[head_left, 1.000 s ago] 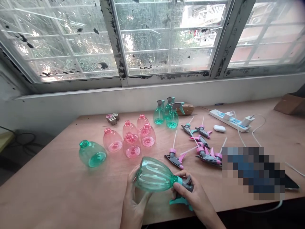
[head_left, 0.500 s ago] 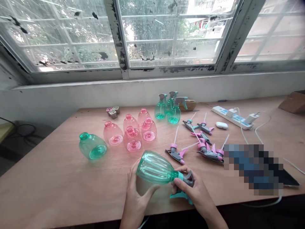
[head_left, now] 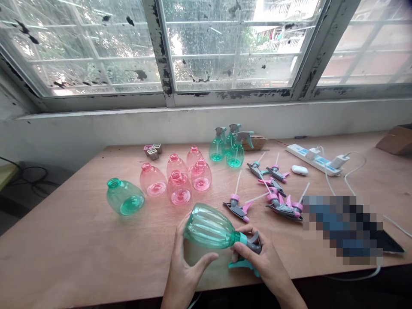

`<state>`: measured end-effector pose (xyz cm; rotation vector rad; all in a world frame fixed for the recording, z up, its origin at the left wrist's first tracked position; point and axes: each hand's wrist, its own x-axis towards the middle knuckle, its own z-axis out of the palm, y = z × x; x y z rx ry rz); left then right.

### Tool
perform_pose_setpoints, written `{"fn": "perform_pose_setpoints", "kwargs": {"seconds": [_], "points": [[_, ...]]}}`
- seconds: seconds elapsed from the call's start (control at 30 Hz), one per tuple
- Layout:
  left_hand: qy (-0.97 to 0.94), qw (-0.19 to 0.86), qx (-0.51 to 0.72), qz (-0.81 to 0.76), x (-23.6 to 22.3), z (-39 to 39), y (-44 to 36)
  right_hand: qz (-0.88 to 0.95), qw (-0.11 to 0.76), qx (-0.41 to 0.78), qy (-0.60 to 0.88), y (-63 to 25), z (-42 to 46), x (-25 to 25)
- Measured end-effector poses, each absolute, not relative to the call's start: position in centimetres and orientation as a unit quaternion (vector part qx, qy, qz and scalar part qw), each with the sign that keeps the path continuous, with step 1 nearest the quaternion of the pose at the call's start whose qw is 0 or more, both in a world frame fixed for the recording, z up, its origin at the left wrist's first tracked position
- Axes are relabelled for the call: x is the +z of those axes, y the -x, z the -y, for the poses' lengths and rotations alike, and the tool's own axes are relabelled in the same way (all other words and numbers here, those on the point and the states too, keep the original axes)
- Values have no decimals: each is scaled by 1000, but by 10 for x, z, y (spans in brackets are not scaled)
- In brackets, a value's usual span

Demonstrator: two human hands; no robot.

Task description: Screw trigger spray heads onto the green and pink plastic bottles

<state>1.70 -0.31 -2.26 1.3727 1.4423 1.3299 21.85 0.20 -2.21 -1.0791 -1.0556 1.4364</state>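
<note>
A green spray bottle (head_left: 209, 229) lies on its side in both my hands near the table's front edge. My left hand (head_left: 184, 270) cups the bottle's body from below, thumb and fingers round it. My right hand (head_left: 262, 262) is closed on the grey and teal trigger head (head_left: 251, 251) at the bottle's neck. Just beyond lie several loose pink and grey trigger heads (head_left: 273, 195) with white dip tubes. Several pink bottles (head_left: 177, 178) without heads stand left of them, and one green headless bottle (head_left: 125, 197) stands tilted at the far left.
Three green bottles with heads (head_left: 229, 148) stand at the back by the wall. A white power strip (head_left: 317, 159) with chargers and cables, a white earbud case (head_left: 299, 169), a blurred-out object (head_left: 343, 227), small square pots (head_left: 152, 151) and a cardboard box (head_left: 395, 138) share the wooden table (head_left: 71, 240).
The bottle has tipped slightly lower in my hands. My left thumb has come round onto the bottle's near side. The view shifted a little.
</note>
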Motion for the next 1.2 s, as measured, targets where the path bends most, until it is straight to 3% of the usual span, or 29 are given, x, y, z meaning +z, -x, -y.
{"fn": "perform_pose_setpoints", "kwargs": {"seconds": [0.13,0.37,0.57,1.2], "points": [[-504,392,530,-558,-24,4,-16,462,493,578,458,-219,-2,-22],[-557,324,533,-548,-21,3,-17,426,511,610,430,-219,-2,-21],[-485,374,545,-573,-18,6,-23,453,500,583,453,-217,0,-19],[-503,352,560,-556,-12,4,-27,432,512,600,438,-219,-1,-22]]}}
